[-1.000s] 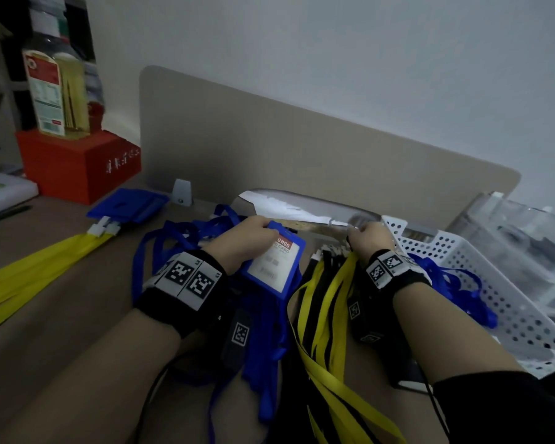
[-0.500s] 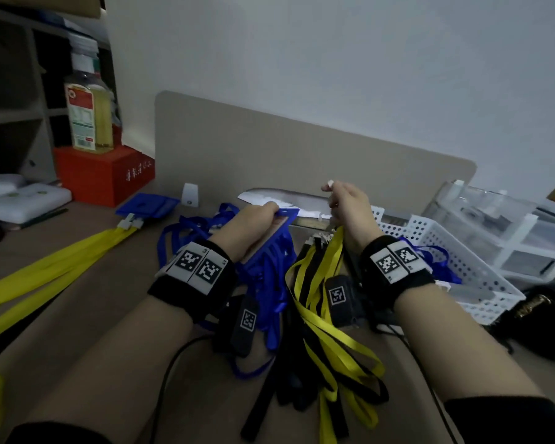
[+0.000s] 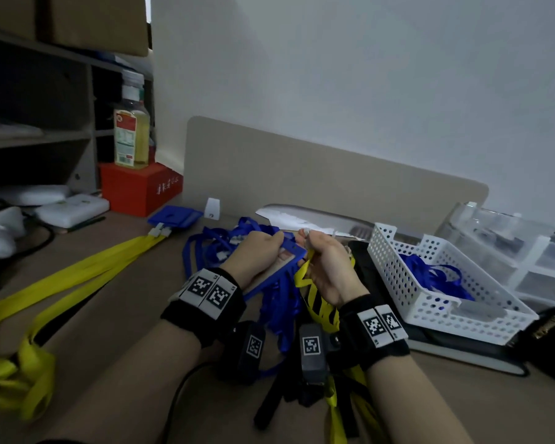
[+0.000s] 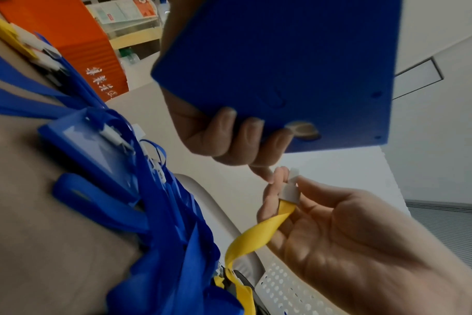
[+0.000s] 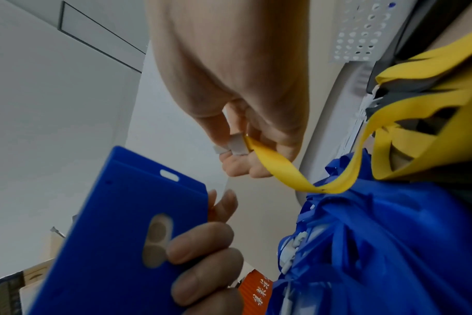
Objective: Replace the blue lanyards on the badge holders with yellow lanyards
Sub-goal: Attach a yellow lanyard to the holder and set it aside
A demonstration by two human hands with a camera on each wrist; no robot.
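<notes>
My left hand (image 3: 263,254) grips a blue badge holder (image 3: 281,267) (image 4: 283,70) (image 5: 116,234), lifted above the desk with its slotted top edge (image 5: 168,173) towards the right hand. My right hand (image 3: 321,264) pinches the white plastic clip (image 4: 291,191) (image 5: 236,145) at the end of a yellow lanyard (image 4: 256,236) (image 5: 297,177), a short gap from the holder's top. Under both hands lie a heap of blue lanyards (image 3: 234,241) with holders (image 4: 94,153) and a bundle of yellow and black lanyards (image 3: 321,306).
A white perforated basket (image 3: 430,302) with blue lanyards stands to the right, clear drawers (image 3: 510,251) behind it. Another blue holder (image 3: 175,216) on yellow lanyards (image 3: 77,267) lies to the left. A red box (image 3: 141,187) with a bottle (image 3: 131,136) sits at the back left.
The right hand lifted a yellow lanyard's clip out of the bundle and brought it beside the holder. The left hand raised and tilted the blue holder towards it. The head view rose.
</notes>
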